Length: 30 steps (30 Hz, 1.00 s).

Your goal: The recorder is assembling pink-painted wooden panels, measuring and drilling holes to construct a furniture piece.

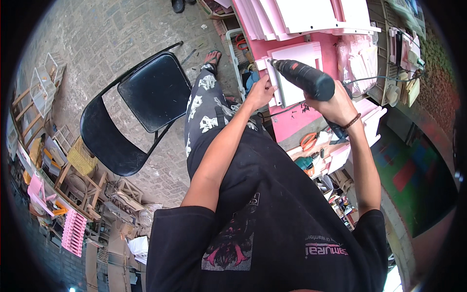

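My right hand (334, 103) grips a black power drill (305, 78) whose tip points left at the edge of a pale pink board (297, 73) lying on a pink worktable (292, 121). My left hand (261, 91) presses on the left edge of that same board, right beside the drill tip. A cord runs from the drill back over the table. A bracelet sits on my right wrist.
A black folding chair (146, 97) stands to my left on the stone paving. More pink and white panels (301, 17) are stacked at the far end of the table. Orange-handled pliers (308, 140) lie near my right elbow. Wooden cages and frames (73, 185) crowd the left side.
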Each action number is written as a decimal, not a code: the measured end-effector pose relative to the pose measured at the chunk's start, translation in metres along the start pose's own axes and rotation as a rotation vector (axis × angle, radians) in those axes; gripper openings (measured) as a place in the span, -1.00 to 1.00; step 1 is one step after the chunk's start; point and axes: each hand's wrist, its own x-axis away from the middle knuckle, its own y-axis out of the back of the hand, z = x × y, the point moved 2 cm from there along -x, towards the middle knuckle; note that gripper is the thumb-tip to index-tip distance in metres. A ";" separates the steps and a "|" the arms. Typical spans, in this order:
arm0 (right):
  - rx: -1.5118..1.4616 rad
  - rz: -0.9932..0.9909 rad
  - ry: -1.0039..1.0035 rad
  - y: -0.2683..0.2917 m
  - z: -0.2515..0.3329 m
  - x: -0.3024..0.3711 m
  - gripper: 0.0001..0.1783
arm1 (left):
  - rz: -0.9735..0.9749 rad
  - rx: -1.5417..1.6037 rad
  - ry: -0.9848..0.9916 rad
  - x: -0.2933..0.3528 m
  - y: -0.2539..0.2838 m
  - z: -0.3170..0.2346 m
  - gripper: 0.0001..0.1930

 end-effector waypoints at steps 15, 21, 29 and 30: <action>-0.647 -0.365 -0.228 -0.058 -0.025 0.116 -0.52 | 0.000 0.131 0.033 0.008 0.010 -0.009 -0.73; -0.642 -0.724 -0.413 -0.184 -0.072 0.182 -0.09 | -0.195 -0.070 0.038 0.020 0.032 -0.031 -0.85; -0.482 -0.904 -0.633 -0.285 -0.123 0.160 0.12 | -0.101 -1.500 -0.993 0.016 0.008 -0.117 -0.68; -0.453 -0.865 -0.669 -0.293 -0.130 0.154 0.13 | 0.188 -1.687 -1.030 0.008 0.010 -0.118 -0.67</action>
